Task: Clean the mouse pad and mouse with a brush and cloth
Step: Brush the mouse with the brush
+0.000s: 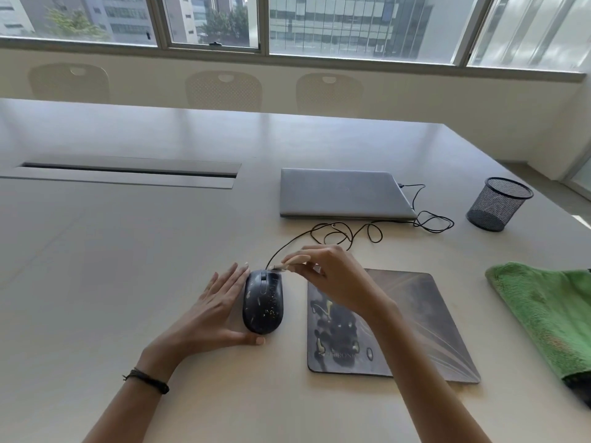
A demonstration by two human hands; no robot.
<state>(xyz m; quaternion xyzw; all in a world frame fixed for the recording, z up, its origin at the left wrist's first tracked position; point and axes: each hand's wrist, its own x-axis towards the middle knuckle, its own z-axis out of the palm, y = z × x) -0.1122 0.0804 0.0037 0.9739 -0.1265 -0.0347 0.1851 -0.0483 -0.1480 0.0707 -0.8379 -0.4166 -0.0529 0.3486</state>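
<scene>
Left of the mouse pad [425, 314] on the worktop [128, 251], the speckled mouse [263, 303] lies braced by the left hand [211, 311]: straight fingers [230, 282] along its left side and thumb at its rear, likely to stop it sliding. The right hand [335, 276] pinches a small brush [287, 265], whose tip is at the mouse's front.

- Daylight came through the windows [351, 24] at twelve o'clock; the scene was bright and even.
- Glass at two o'clock washed out to near white.
- The pale surface [112, 251] carried a soft sheen toward twelve o'clock.
- Shadows were thin and soft, one under the left hand [220, 308].
- Wide-angle distortion bent the frames and surface edges at two and ten o'clock.
- The brush [281, 267] in the right hand [332, 279] looked slightly blurred; the whole picture was soft.
</scene>
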